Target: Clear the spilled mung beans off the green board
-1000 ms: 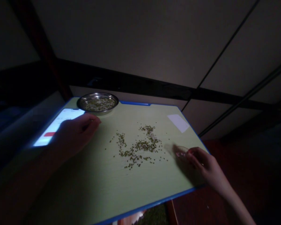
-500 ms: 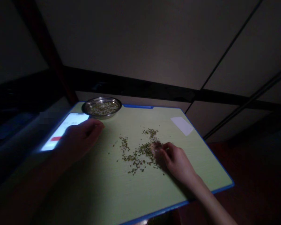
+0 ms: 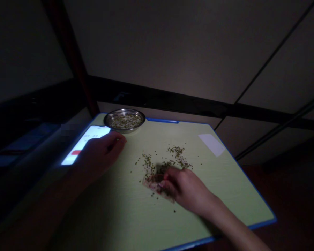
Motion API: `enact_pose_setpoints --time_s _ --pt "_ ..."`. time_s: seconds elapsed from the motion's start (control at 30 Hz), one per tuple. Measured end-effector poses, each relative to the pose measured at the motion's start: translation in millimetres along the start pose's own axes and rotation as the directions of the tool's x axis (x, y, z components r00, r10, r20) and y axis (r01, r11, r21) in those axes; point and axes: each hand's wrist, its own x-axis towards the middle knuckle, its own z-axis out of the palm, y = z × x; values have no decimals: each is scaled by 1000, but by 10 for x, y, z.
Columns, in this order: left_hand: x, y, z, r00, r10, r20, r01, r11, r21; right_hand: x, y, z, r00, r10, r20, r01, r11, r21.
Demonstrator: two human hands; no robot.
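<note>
My right hand (image 3: 184,188) is closed in a pinch on a thin, see-through plastic piece (image 3: 161,191), its lower edge slanting across the board. Small green seeds (image 3: 176,151) lie scattered on the pale green board (image 3: 136,219) around that hand and beyond it, and some are covered by the hand and the plastic. My left hand (image 3: 106,148) hovers in shadow with its fingers curled together; what they hold, if anything, is too small to make out. Just past its fingertips stands a round steel dish (image 3: 125,120) with more seeds in it.
A lit phone (image 3: 86,143) lies at the board's left edge, partly behind my left hand. Near the right edge is a white paper piece (image 3: 211,144). The board has a blue rim and a blue handle (image 3: 162,120) at the back, with cabinet fronts (image 3: 172,52) behind.
My right hand has swept left and toward me with the plastic piece, over the nearer seeds. The whole view has shifted slightly; my left hand keeps its place by the phone.
</note>
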Motion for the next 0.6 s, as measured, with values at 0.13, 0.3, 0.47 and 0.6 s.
enact_pose_setpoints --time_s 0.13,0.3,0.47,0.6 --pt "7 13 -7 1000 -23 19 23 1000 1 198 261 -100 998 35 -51 -38 997 -67" --pt "4 29 -11 1000 0 1 0 1000 9 366 647 -265 989 105 -105 -103 994 28" --pt "12 13 -1 1000 -4 10 4 1000 12 455 961 -531 976 161 -148 -114 951 287" --pt "17 -12 15 1000 -22 23 21 1000 18 551 1136 -631 927 171 -334 -124 980 158"
